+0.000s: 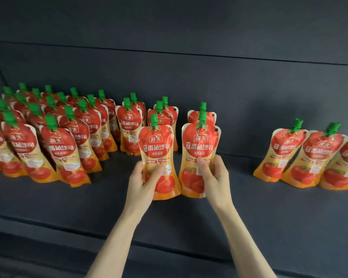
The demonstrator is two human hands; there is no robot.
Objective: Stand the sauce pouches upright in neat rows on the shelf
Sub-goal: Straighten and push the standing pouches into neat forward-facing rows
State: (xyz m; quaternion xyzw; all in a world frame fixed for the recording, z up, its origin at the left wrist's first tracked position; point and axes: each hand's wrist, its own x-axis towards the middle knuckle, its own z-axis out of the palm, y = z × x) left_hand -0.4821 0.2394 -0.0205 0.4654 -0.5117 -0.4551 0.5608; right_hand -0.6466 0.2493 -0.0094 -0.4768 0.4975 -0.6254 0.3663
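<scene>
Sauce pouches, one gripped upright in the left hand [144, 180] and one in the right hand [213, 173] at frame centre, stand spouts-up before short rows on the shelf [249, 207].

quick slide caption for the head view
Left hand holds one sauce pouch, right hand another pouch, upright at the shelf.
</scene>
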